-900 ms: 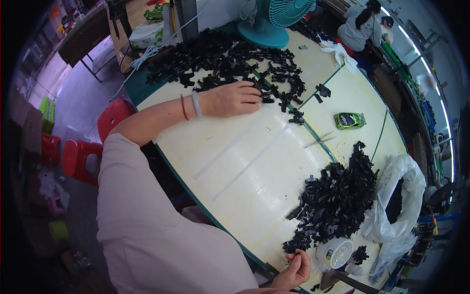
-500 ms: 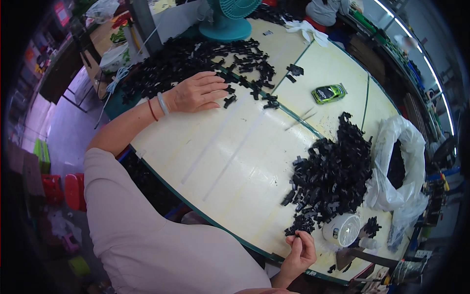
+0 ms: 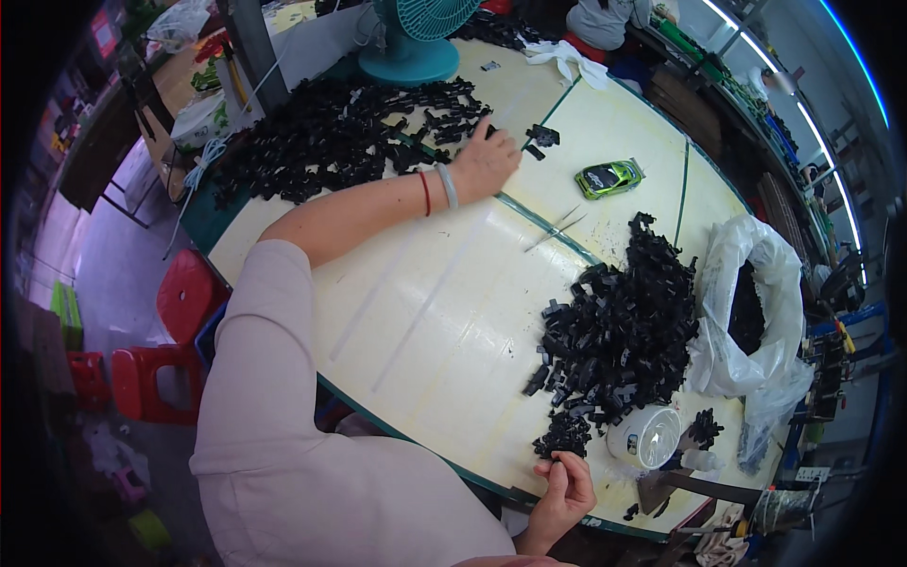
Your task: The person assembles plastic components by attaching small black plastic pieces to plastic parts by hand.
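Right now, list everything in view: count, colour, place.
Small plastic parts: many, black, heaped far and near
Plastic fan: one, teal, far end
Toy car: one, green and black, right
Metal tweezers: one, silvery, below car
Round plastic tub: one, white, near right
Open plastic bag: one, white, right
Crumpled cloth: uncounted, white, far end
Plastic stools: at least three, red, left
Broad table: one, cream, centre
Left hand: one, bare, beside far heap
Right hand: one, bare, beside near heap
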The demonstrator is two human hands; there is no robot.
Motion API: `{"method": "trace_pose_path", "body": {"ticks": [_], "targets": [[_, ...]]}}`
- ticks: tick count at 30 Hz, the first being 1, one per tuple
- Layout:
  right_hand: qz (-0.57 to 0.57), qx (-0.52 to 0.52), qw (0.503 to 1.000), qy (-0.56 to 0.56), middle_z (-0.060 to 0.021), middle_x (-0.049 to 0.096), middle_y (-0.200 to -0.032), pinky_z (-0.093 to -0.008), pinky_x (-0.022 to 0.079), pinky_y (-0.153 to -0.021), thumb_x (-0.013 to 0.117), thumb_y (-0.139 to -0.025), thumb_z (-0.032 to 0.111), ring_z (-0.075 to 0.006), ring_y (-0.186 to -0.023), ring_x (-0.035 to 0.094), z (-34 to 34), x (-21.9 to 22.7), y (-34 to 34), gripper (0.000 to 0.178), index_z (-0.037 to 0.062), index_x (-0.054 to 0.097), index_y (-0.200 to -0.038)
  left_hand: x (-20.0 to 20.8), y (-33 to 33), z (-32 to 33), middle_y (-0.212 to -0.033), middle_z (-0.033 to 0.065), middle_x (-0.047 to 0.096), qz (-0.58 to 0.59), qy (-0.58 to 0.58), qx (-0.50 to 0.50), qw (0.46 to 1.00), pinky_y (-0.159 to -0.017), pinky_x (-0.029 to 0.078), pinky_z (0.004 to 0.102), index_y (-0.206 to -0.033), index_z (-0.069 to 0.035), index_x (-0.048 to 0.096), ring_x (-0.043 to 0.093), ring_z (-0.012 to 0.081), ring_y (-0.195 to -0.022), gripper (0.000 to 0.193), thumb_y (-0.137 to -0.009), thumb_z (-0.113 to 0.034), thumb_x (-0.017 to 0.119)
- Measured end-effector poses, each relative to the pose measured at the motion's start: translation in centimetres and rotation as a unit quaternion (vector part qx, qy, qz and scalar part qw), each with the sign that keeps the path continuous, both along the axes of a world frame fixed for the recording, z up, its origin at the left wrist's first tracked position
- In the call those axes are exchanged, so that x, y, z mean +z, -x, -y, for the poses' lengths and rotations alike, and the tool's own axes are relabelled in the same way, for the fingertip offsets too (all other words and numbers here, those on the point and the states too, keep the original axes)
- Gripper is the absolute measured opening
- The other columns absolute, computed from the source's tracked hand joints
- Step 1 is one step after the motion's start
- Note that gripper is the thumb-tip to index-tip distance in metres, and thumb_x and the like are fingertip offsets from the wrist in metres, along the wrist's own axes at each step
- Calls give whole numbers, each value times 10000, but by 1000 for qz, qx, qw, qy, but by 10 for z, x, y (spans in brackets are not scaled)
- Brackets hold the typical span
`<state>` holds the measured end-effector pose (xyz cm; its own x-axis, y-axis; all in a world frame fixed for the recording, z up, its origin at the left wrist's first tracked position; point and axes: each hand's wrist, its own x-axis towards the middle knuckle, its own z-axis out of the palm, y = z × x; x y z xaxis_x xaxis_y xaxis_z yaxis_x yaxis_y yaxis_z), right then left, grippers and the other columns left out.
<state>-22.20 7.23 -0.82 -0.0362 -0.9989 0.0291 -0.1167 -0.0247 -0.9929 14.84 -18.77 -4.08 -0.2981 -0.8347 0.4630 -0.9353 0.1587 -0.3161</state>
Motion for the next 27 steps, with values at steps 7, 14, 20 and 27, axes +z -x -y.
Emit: {"method": "trace_pose_path", "body": {"ticks": [7, 14, 20, 27], "targets": [[20, -11, 1000, -12, -137, 586, -947, -245, 506, -649, 506, -846, -66, -144, -683, 590, -2, 6, 1, 128, -67, 600, -934, 17, -75, -1, -1146, 59, 545, 13, -86, -76, 993, -1046, 278, 429, -1084, -80, 545, 460, 207, -1158, 245, -870, -196, 524], [76, 5, 997, -17, -162, 586, -973, -271, 539, -695, 534, -820, -112, -190, -728, 641, -2, 6, -2, 152, -77, 601, -952, 25, -78, -14, -1279, 55, 491, -15, -65, -144, 987, -1079, 228, 422, -1255, -120, 487, 373, 235, -1257, 385, -921, -310, 475], [110, 14, 993, -34, -162, 564, -1017, -283, 558, -717, 540, -799, -142, -200, -774, 637, -1, 5, -2, 180, -79, 614, -950, 42, -22, -83, -1343, 105, 425, -17, -123, -134, 983, -1090, 203, 432, -1293, -96, 454, 319, 275, -1296, 434, -926, -326, 466], [135, 36, 989, -46, -157, 577, -988, -279, 560, -704, 546, -799, -143, -210, -779, 645, -2, 11, -2, 179, -79, 626, -946, 39, -64, -74, -1336, 106, 431, 135, -27, 5, 991, -1088, 201, 440, -1295, -83, 437, 319, 265, -1300, 425, -871, -63, 463]]}}
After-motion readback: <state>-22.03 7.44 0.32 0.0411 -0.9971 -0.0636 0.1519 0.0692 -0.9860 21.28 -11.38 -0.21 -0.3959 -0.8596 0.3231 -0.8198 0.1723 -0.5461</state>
